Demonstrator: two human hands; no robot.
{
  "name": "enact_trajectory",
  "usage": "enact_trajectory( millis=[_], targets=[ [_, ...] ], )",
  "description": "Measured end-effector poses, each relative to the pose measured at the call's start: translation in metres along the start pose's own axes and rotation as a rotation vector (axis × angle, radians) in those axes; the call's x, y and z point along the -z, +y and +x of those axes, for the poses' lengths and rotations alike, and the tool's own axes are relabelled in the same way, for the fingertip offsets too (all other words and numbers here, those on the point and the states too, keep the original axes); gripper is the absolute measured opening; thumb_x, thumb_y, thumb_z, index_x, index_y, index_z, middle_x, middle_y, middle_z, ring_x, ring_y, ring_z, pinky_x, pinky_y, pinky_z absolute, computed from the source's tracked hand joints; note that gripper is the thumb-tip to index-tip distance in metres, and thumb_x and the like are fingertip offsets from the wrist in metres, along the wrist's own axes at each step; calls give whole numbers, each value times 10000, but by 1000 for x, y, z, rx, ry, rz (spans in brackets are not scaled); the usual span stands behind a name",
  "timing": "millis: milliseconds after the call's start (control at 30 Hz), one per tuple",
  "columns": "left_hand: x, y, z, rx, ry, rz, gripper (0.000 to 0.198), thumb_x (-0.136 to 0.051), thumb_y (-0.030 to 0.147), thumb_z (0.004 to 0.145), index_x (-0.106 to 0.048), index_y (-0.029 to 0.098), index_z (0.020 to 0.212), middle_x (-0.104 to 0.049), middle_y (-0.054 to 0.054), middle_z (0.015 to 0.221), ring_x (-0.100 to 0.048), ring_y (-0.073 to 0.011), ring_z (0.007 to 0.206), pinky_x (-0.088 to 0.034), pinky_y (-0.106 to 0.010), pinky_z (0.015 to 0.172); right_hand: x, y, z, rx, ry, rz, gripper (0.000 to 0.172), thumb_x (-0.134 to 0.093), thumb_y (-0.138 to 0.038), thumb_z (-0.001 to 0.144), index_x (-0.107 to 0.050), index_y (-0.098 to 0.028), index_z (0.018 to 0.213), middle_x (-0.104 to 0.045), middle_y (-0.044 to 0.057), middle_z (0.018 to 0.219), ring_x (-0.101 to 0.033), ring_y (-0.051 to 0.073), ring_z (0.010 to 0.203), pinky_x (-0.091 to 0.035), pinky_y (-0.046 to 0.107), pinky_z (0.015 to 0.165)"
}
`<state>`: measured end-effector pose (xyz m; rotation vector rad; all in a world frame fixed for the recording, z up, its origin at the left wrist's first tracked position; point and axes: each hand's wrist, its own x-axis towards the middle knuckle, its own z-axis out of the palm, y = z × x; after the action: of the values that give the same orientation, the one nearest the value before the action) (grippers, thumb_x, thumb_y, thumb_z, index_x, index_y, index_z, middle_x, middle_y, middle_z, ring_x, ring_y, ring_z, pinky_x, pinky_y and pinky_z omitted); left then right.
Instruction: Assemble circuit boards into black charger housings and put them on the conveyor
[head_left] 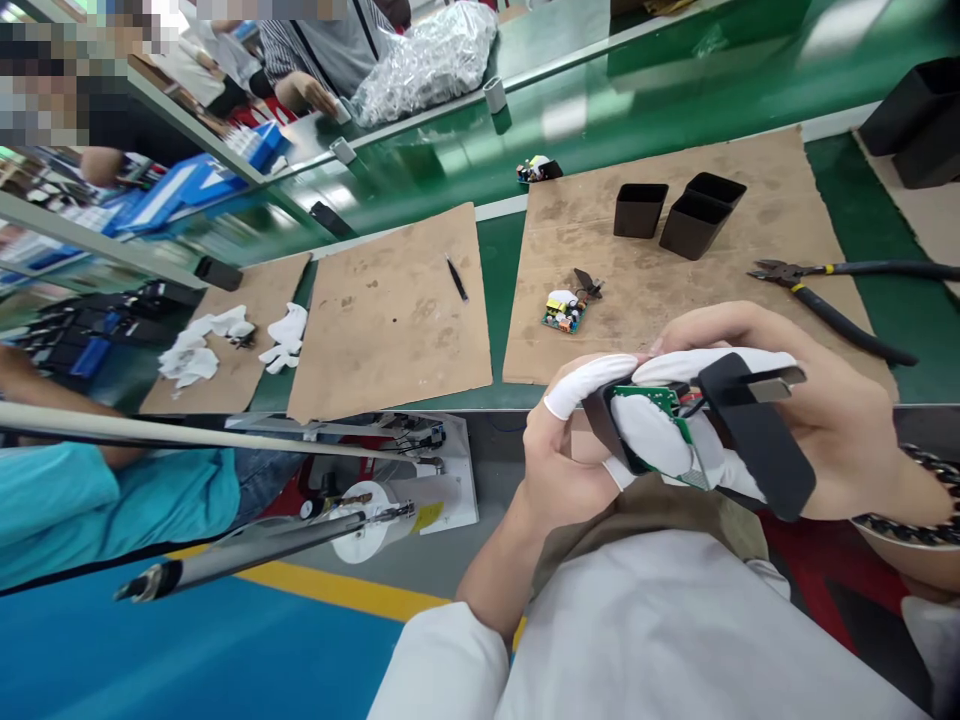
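Observation:
My left hand, with white finger covers on some digits, is closed around a small black plastic case. A green circuit board with a white pad-like part sits at the mouth of the case, partly inside. My right hand, also in white finger covers, grips the black plug cover whose metal prongs stick out. Red and dark wires run between board and cover. Just beyond my hands, another circuit board with a black plug piece lies on cardboard.
Black open cases stand on the cardboard, with black-handled cutters at right. A dark pen lies on the left cardboard. White gloves lie farther left. Another worker's sleeve shows at left; a person sits opposite.

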<state>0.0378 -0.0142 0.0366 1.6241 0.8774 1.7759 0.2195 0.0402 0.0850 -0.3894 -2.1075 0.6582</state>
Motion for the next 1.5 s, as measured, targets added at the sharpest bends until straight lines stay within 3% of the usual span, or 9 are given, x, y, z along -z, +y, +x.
enact_trajectory(
  millis=[433, 667, 967, 1167, 1233, 1333, 1400, 1467, 1500],
  targets=[
    [2, -12, -4, -2, 29, 77, 705, -789, 794, 722, -695, 386, 1289, -779, -63, 1167, -775, -305, 1091, -662, -473, 963, 7, -6, -1, 93, -99, -30, 467, -578, -160, 979, -556, -184, 1445, -632, 151, 1349, -641, 245, 1277, -604, 365, 1040],
    [3, -20, -3, 5, -26, -94, 615, -924, 448, 769, -694, 295, 1318, -754, -70, 1239, -753, -274, 1162, -620, -414, 1053, 5, 0, -3, 105, -100, -79, 543, -543, -31, 877, -543, -144, 1409, -625, 170, 1369, -617, 236, 1319, -567, 347, 1093],
    [5, -47, -14, 98, -41, 23, 687, -921, 502, 757, -623, 284, 1336, -728, -84, 1318, -708, -302, 1280, -583, -430, 1110, -1, 10, -9, 35, -119, -182, 629, -571, -3, 822, -527, -188, 1422, -661, 169, 1391, -648, 281, 1315, -612, 414, 1029],
    [13, -51, -15, 374, -200, 188, 694, -893, 340, 780, -591, 220, 1393, -700, -146, 1390, -659, -335, 1345, -543, -510, 1150, -8, 33, -14, -206, -198, -205, 460, -629, -133, 868, -623, -232, 1318, -744, 114, 1320, -740, 325, 1196, -654, 465, 930],
    [30, -48, 7, 430, -402, 248, 739, -903, 309, 766, -587, 207, 1426, -658, -176, 1465, -625, -360, 1392, -532, -529, 1161, -8, 41, -18, -296, -213, -214, 354, -647, -187, 889, -649, -217, 1242, -798, 107, 1177, -790, 316, 1034, -670, 431, 804],
    [67, -56, 74, 431, -657, 306, 718, -905, 361, 765, -623, 251, 1416, -648, -143, 1498, -630, -351, 1391, -520, -494, 1173, -6, 49, -21, -317, -180, -261, 315, -676, -280, 907, -655, -207, 1213, -815, 120, 1075, -802, 328, 902, -663, 427, 685],
    [91, -77, 135, 461, -519, 492, 488, -819, 322, 854, -665, 228, 1307, -705, -122, 1404, -663, -307, 1339, -522, -441, 1152, -6, 51, -23, -291, -157, -288, 338, -693, -330, 910, -655, -215, 1226, -814, 118, 1057, -801, 331, 878, -664, 431, 656],
    [110, -110, 195, 549, -150, 871, 340, -764, 260, 892, -660, 192, 1208, -748, -122, 1280, -694, -276, 1253, -527, -405, 1106, -9, 51, -24, -288, -144, -302, 379, -715, -368, 908, -656, -224, 1254, -814, 113, 1086, -805, 327, 901, -677, 432, 673],
    [117, -128, 220, 569, -60, 952, 334, -727, 244, 919, -636, 150, 1226, -720, -176, 1314, -667, -310, 1287, -494, -453, 1131, -11, 51, -25, -297, -136, -307, 411, -724, -381, 909, -651, -225, 1282, -813, 112, 1120, -807, 326, 935, -687, 434, 702]
  ],
)
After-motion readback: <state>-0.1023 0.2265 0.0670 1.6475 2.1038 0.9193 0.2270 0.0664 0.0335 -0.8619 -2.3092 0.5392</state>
